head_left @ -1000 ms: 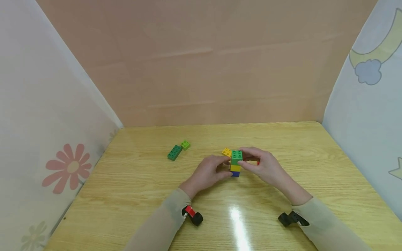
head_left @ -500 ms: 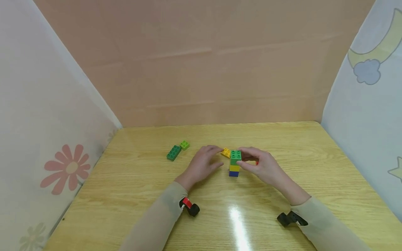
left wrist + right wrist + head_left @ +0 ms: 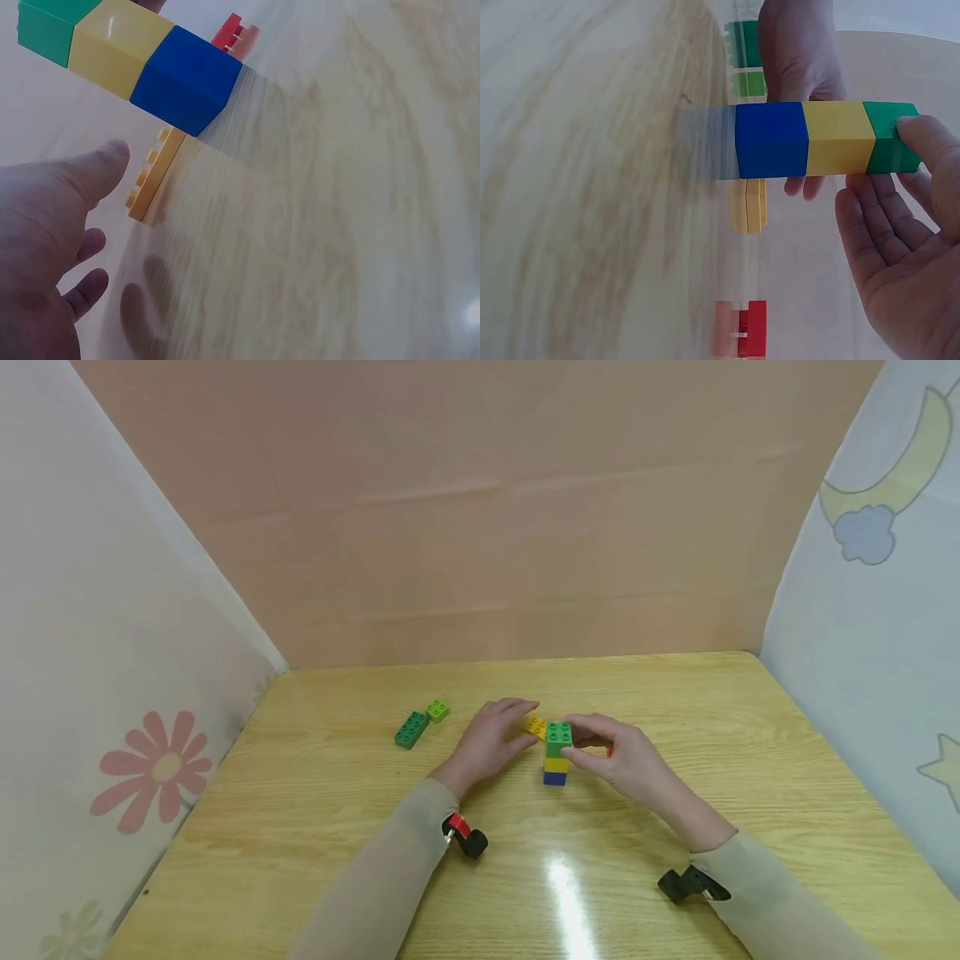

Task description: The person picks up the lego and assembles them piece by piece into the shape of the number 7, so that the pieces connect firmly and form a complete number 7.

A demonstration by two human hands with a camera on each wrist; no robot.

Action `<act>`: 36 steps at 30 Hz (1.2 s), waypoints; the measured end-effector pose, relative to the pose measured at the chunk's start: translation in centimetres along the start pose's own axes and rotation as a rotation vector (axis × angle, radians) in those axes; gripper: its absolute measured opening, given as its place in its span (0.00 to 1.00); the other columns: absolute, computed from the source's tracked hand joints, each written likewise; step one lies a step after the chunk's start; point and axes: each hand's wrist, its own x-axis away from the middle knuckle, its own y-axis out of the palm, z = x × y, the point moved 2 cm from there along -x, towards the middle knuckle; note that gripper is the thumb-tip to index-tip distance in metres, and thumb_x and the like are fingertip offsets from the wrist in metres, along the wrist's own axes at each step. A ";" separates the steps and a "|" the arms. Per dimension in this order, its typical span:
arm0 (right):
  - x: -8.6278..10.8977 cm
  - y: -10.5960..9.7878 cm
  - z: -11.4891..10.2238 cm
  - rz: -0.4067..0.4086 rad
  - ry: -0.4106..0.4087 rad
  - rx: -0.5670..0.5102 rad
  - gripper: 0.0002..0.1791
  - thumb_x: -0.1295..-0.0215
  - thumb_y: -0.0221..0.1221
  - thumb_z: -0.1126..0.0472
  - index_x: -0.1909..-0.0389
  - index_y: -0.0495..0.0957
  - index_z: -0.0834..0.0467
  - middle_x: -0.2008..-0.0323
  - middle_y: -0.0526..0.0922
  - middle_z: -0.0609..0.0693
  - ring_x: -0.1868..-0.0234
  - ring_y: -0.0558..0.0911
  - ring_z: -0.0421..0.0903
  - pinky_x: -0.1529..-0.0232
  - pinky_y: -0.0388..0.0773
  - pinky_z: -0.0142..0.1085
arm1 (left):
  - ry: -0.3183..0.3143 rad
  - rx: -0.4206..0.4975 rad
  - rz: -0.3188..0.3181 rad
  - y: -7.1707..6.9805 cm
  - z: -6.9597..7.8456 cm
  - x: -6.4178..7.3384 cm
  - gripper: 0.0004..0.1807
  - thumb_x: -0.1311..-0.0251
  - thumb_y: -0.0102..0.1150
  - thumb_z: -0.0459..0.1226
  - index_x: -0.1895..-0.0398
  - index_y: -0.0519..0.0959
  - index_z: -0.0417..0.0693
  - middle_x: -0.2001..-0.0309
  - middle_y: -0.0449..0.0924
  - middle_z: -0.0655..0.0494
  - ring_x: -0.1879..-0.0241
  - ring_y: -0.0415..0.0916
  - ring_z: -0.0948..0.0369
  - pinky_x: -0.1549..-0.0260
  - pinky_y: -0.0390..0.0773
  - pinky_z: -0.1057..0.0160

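A tower of three building blocks stands upright on the table: a blue block (image 3: 555, 778) at the bottom, a yellow block (image 3: 556, 765) in the middle, a green block (image 3: 557, 747) on top. My right hand (image 3: 630, 766) pinches the green block, its thumb on the near side, as the right wrist view shows. Left of the tower, my left hand (image 3: 489, 742) reaches with thumb and fingers spread toward a flat orange block (image 3: 156, 176). In the left wrist view a gap shows between the thumb and that block.
A red block (image 3: 757, 328) lies on the table, mostly hidden behind my right hand in the head view. Farther left lie a dark green block (image 3: 412, 730) and a small lime block (image 3: 437, 711). Fabric walls border the wooden table (image 3: 300, 827).
My left hand has drawn away from the tower's lower blocks and moved back toward the orange block. My right hand keeps its pinch on the green block.
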 end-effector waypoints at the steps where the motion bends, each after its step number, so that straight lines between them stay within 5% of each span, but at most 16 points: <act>1: 0.0 0.0 0.0 0.000 0.002 0.000 0.26 0.23 0.71 0.59 0.29 0.82 0.59 0.43 0.89 0.52 0.45 0.88 0.50 0.40 0.83 0.57 | 0.000 -0.001 -0.005 0.1 0.0 -0.1 0.34 0.22 0.69 0.48 0.18 0.73 0.55 0.23 0.75 0.55 0.28 0.72 0.52 0.28 0.72 0.49; 19: 0.2 0.2 0.1 0.006 -0.001 0.011 0.24 0.23 0.71 0.58 0.30 0.83 0.58 0.44 0.89 0.50 0.45 0.88 0.49 0.41 0.83 0.57 | -0.021 -0.024 -0.085 1.5 -0.2 -1.3 0.32 0.23 0.69 0.49 0.20 0.76 0.58 0.24 0.77 0.61 0.28 0.72 0.53 0.26 0.68 0.47; 36: 0.2 0.2 0.1 0.017 -0.005 0.013 0.25 0.23 0.71 0.57 0.30 0.83 0.58 0.45 0.90 0.50 0.45 0.88 0.50 0.40 0.81 0.62 | -0.065 -0.012 -0.061 1.0 0.1 -1.1 0.30 0.24 0.71 0.44 0.22 0.78 0.53 0.31 0.82 0.57 0.32 0.74 0.54 0.29 0.72 0.50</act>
